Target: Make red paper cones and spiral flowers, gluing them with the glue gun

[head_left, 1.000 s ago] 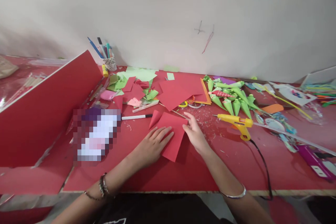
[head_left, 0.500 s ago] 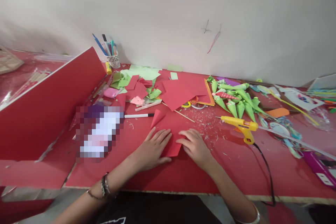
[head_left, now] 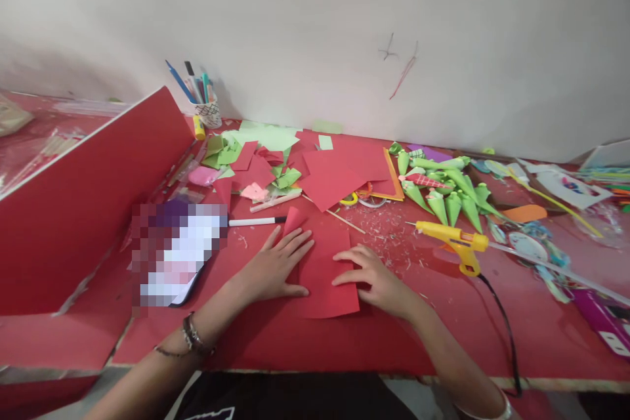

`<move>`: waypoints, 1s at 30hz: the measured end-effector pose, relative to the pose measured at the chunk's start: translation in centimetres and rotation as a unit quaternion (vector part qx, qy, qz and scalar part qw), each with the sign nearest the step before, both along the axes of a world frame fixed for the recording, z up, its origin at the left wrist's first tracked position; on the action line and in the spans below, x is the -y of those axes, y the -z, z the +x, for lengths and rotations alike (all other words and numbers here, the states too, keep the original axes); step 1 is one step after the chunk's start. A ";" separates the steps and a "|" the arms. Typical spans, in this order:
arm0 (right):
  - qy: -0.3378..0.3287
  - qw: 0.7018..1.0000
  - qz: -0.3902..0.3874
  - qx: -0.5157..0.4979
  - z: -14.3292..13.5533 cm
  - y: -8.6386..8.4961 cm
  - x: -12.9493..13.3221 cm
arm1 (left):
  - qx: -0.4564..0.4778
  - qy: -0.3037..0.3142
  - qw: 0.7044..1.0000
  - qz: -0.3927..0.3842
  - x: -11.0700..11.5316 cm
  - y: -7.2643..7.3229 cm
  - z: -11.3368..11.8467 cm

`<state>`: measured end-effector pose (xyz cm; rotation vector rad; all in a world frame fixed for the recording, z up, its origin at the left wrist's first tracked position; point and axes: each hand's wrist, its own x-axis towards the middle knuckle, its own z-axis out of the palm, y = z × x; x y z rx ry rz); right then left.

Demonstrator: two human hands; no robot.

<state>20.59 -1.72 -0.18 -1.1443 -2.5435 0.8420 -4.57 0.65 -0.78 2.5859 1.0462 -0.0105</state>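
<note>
A sheet of red paper (head_left: 325, 289) lies on the red table in front of me. My left hand (head_left: 275, 267) rests flat at the sheet's left side, fingers spread. From the right, my right hand (head_left: 378, 279) reaches over the opposite edge; its fingers are apart and curved over the paper. Just beyond my left fingertips is a small red paper cone (head_left: 294, 218), partly hidden. Close to it lies a white marker with a black cap (head_left: 253, 222), and a thin wooden stick (head_left: 347, 220) is beyond the sheet.
To the right are a yellow glue gun (head_left: 453, 236) with a black cord and a pile of green paper cones (head_left: 443, 190). Paper scraps (head_left: 251, 167) lie at the back. A phone (head_left: 189, 256) and a standing red board (head_left: 93, 210) are left, a pen cup (head_left: 207, 111) behind.
The red paper shows more of its surface and reaches nearer to me than before. My hands have moved slightly apart, and the view has shifted a little.
</note>
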 end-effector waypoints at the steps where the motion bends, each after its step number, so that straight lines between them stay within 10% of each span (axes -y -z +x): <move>1: -0.007 1.000 -0.007 0.002 0.1 0.0 -0.1 | 0.002 0.003 1.000 0.002 0.0 0.1 0.0; 13: 0.006 0.998 -0.037 0.040 -0.6 -0.8 -1.0 | 0.025 -0.012 0.999 0.036 0.0 0.5 -0.1; 22: -0.110 0.978 -0.178 0.014 0.7 -1.5 -4.0 | 0.027 -0.026 0.999 0.035 0.0 0.4 -0.1; 30: 0.061 0.995 -0.073 -0.019 -1.9 -0.7 -2.9 | 0.059 -0.018 0.998 0.019 -0.2 -0.1 -0.7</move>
